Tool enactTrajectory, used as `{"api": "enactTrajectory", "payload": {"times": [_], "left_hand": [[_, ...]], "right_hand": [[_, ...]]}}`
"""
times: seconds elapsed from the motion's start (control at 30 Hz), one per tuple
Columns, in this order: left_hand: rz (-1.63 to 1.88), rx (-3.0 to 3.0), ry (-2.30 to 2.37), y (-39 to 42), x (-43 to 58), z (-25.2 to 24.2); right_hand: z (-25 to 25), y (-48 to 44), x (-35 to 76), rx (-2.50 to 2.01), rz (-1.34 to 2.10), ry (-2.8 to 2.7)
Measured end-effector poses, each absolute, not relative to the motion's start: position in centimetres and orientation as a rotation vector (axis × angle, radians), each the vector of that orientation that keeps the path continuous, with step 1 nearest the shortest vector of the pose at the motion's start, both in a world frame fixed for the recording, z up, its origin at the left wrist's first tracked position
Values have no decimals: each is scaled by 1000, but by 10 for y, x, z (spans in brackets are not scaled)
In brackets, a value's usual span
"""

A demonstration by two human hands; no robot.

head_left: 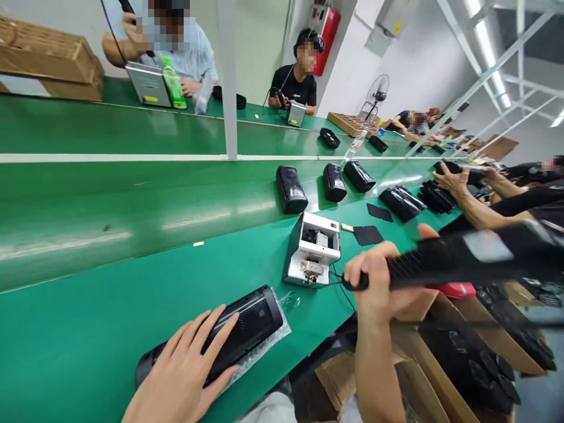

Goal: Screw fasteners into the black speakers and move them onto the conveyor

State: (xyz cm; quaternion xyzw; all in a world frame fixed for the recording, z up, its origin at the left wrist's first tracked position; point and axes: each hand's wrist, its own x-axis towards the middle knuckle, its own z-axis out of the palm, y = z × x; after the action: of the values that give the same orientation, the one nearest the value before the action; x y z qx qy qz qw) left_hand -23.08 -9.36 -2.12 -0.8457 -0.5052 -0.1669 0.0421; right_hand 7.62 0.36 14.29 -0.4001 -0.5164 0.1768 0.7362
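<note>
- Green desk [101, 311] carries a white machine [319, 249].
- Left grip [187, 361]: fingers apart, resting on a black case [255, 320].
- Right grip [378, 279]: clamped around a black handheld tool [445, 258].

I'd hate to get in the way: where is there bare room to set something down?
Bare green tabletop lies left of the black device under the left hand. The green strip beyond, left of the black casings, looks free too. Right of the white machine, pads and more casings crowd in.
</note>
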Motion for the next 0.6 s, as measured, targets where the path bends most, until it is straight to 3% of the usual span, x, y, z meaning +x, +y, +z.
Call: {"api": "enactTrajectory", "payload": {"times": [0.17, 0.33, 0.6], "left_hand": [[-595, -2575, -1523, -89, -228, -21], [-527, -2573, -1500, -89, -227, -16], [-450, -2560, -1535, -94, -217, -7]], "right_hand": [[126, 41, 82, -879, 312, -1187], [106, 45, 75, -854, 477, -1206], [127, -31, 64, -796, 783, -1190]]}}
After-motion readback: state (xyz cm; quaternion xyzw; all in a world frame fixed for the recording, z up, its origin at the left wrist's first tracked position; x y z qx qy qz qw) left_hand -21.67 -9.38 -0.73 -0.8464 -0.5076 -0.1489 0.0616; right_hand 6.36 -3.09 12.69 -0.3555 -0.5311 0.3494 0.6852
